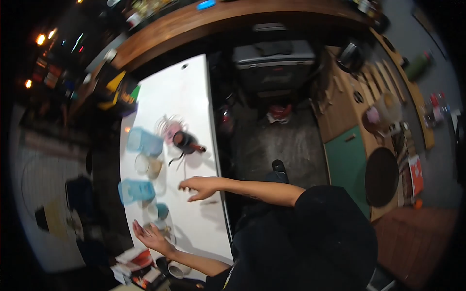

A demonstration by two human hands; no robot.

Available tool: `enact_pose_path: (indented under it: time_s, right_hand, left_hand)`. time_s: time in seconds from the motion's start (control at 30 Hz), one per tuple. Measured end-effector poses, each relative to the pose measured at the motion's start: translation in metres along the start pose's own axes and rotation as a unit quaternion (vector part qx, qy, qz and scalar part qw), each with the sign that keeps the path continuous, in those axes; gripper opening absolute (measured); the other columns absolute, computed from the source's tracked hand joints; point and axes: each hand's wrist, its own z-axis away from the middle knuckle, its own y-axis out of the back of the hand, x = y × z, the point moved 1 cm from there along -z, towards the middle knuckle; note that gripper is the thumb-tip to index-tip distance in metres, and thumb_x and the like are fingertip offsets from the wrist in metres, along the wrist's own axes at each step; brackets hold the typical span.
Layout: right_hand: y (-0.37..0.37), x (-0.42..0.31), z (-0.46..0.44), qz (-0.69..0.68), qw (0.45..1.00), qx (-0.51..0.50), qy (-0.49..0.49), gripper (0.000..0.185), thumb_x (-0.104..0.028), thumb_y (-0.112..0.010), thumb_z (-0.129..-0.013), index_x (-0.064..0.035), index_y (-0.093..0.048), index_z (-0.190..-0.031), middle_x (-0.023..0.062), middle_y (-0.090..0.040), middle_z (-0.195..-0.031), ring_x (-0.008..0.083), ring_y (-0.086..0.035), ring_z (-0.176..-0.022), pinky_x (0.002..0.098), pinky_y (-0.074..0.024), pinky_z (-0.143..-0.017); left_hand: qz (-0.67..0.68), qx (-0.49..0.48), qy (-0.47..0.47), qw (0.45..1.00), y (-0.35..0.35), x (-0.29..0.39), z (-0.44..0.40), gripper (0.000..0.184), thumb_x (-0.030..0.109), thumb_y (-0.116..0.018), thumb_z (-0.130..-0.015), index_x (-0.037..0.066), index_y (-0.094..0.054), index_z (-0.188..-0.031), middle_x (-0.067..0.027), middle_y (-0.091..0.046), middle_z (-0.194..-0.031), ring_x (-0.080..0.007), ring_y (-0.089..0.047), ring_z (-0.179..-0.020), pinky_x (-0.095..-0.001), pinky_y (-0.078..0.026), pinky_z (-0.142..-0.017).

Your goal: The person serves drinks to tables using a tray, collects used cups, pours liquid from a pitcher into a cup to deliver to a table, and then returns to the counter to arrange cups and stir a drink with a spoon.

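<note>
My right hand (198,187) hovers over the white table (184,97), palm down, fingers loosely apart and holding nothing. My left hand (151,238) is lower in the view, with its fingers stretched out beside a teal and white cup (158,212) and a small glass-like item that is partly hidden. Two translucent blue containers (144,141) stand along the far edge, with a cream-coloured cup (147,165) between them. Past my right hand is a small dark pot (184,140) with a reddish-brown handle. Against the pot sits a blurred pink item (171,130) with thin loops around it.
A white mug (178,269) and several papers lie at the table's lower end. A wooden counter (233,22) runs along the top. At right stand a cabinet with a green door (347,167) and a round dark disc (381,177). A cooler (274,63) is beyond the floor.
</note>
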Motion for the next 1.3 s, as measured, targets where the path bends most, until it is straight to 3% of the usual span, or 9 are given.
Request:
enact_pose_path:
  time_s: [0.03, 0.2, 0.27, 0.47, 0.83, 1.0, 1.07, 1.13, 1.3]
  right_hand:
    - [0.019, -0.001, 0.025, -0.024, 0.999, 0.026, 0.009, 0.043, -0.019, -0.068, -0.080, 0.0019, -0.051, -0.113, 0.0171, -0.060, -0.104, 0.0285, -0.061, -0.094, 0.0374, -0.0494, -0.081]
    - [0.109, -0.017, 0.155, 0.010, 0.983, 0.169, -0.070, 0.028, -0.015, -0.063, -0.085, 0.0016, -0.056, -0.107, 0.0109, -0.065, -0.090, 0.0190, -0.063, -0.084, 0.0301, -0.0508, -0.076]
    - [0.134, -0.023, 0.210, -0.022, 0.960, 0.250, -0.124, 0.026, -0.015, -0.062, -0.087, 0.0003, -0.057, -0.108, 0.0086, -0.065, -0.093, 0.0147, -0.062, -0.087, 0.0279, -0.0510, -0.078]
    - [0.198, -0.027, 0.369, -0.034, 0.840, 0.513, -0.175, 0.020, -0.013, -0.061, -0.090, 0.0004, -0.059, -0.105, 0.0068, -0.064, -0.093, 0.0130, -0.062, -0.089, 0.0268, -0.0507, -0.077]
    - [0.237, -0.092, 0.579, 0.108, 0.543, 0.821, -0.138, 0.011, -0.006, -0.060, -0.087, 0.0015, -0.059, -0.095, 0.0063, -0.064, -0.078, 0.0130, -0.062, -0.074, 0.0244, -0.0480, -0.067]
    - [0.219, -0.121, 0.628, 0.366, 0.268, 0.839, -0.300, 0.027, -0.008, -0.069, -0.081, -0.0002, -0.058, -0.103, 0.0142, -0.060, -0.095, 0.0222, -0.060, -0.088, 0.0327, -0.0469, -0.075]
    - [0.215, -0.103, 0.647, 0.337, 0.273, 0.848, -0.304, 0.036, -0.015, -0.070, -0.081, -0.0018, -0.055, -0.111, 0.0154, -0.058, -0.102, 0.0260, -0.057, -0.095, 0.0366, -0.0459, -0.079]
    - [0.211, -0.070, 0.666, 0.213, 0.345, 0.861, -0.306, 0.040, -0.022, -0.068, -0.084, -0.0021, -0.053, -0.115, 0.0162, -0.058, -0.103, 0.0299, -0.058, -0.094, 0.0383, -0.0460, -0.080]
    - [0.218, -0.047, 0.674, 0.177, 0.316, 0.879, -0.309, 0.033, -0.024, -0.063, -0.088, -0.0001, -0.053, -0.109, 0.0156, -0.059, -0.091, 0.0253, -0.055, -0.083, 0.0353, -0.0438, -0.075]
  left_hand:
    - [-0.123, -0.033, -0.033, 0.991, -0.025, 0.013, 0.000, 0.059, 0.000, -0.062, -0.080, 0.001, -0.038, -0.134, -0.0129, -0.039, -0.140, -0.0251, -0.035, -0.130, -0.0427, -0.023, -0.109]
    - [0.096, -0.244, -0.056, 0.963, -0.179, 0.056, 0.018, 0.046, -0.006, -0.055, -0.084, -0.004, -0.044, -0.128, -0.0156, -0.048, -0.132, -0.0231, -0.043, -0.125, -0.0351, -0.026, -0.108]
    - [0.223, -0.354, 0.015, 0.908, -0.238, 0.080, 0.031, 0.039, -0.004, -0.054, -0.087, -0.003, -0.046, -0.125, -0.0164, -0.055, -0.124, -0.0245, -0.051, -0.118, -0.0367, -0.035, -0.104]
    - [0.275, -0.599, 0.082, 0.747, -0.411, 0.136, 0.116, 0.030, -0.001, -0.054, -0.090, -0.004, -0.050, -0.120, -0.0142, -0.060, -0.113, -0.0207, -0.058, -0.106, -0.0316, -0.044, -0.095]
    - [0.279, -0.824, 0.106, 0.482, -0.593, 0.229, 0.291, 0.032, 0.014, -0.052, -0.095, 0.002, -0.050, -0.125, -0.0102, -0.059, -0.118, -0.0196, -0.056, -0.109, -0.0323, -0.043, -0.093]
    - [0.235, -0.871, 0.099, 0.419, -0.626, 0.252, 0.342, 0.036, 0.019, -0.052, -0.096, 0.002, -0.046, -0.128, -0.0111, -0.057, -0.121, -0.0202, -0.053, -0.114, -0.0327, -0.042, -0.095]
    - [0.234, -0.875, 0.085, 0.416, -0.636, 0.261, 0.357, 0.039, 0.016, -0.051, -0.096, 0.001, -0.042, -0.131, -0.0109, -0.055, -0.124, -0.0185, -0.051, -0.116, -0.0301, -0.041, -0.096]
    - [0.217, -0.893, 0.076, 0.388, -0.654, 0.257, 0.372, 0.052, 0.017, -0.055, -0.094, 0.005, -0.032, -0.139, -0.0125, -0.044, -0.136, -0.0224, -0.040, -0.127, -0.0340, -0.037, -0.101]
    - [0.212, -0.879, 0.002, 0.427, -0.705, 0.261, 0.400, 0.096, 0.020, -0.076, -0.078, 0.010, -0.010, -0.147, -0.0185, -0.017, -0.150, -0.0324, -0.018, -0.139, -0.0489, -0.021, -0.110]
